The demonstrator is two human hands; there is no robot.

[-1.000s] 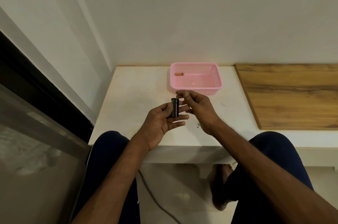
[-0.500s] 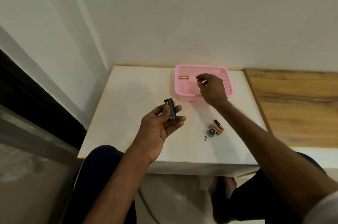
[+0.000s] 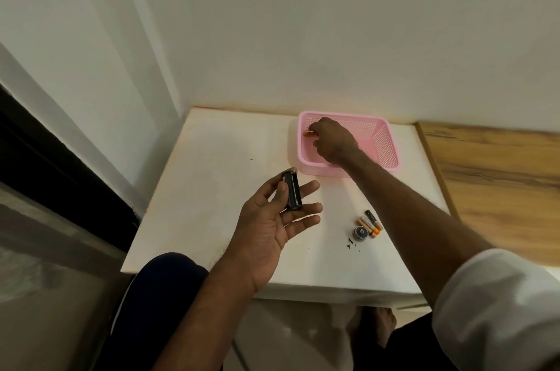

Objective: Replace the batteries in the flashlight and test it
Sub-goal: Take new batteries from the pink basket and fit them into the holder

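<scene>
**White table by the wall, right hand in pink basket**

White table sits in a corner against a plain white wall, with a wood-grain surface next to it on the right. Left hand is palm up above the table, thumb pressing a black cylindrical flashlight part against loosely spread fingers; the part stands roughly upright. Right hand reaches into the pink basket at the back of the table, fingertips closing on an orange-tipped battery near the basket's left wall; actual grip is hidden by the hand, cannot tell if pinched. Loose batteries lie together on the table near the right forearm, a round dark cap touching them. Small dark specks just beside the cap. White sleeve on the right arm, dark trousers below the table edge.
</scene>
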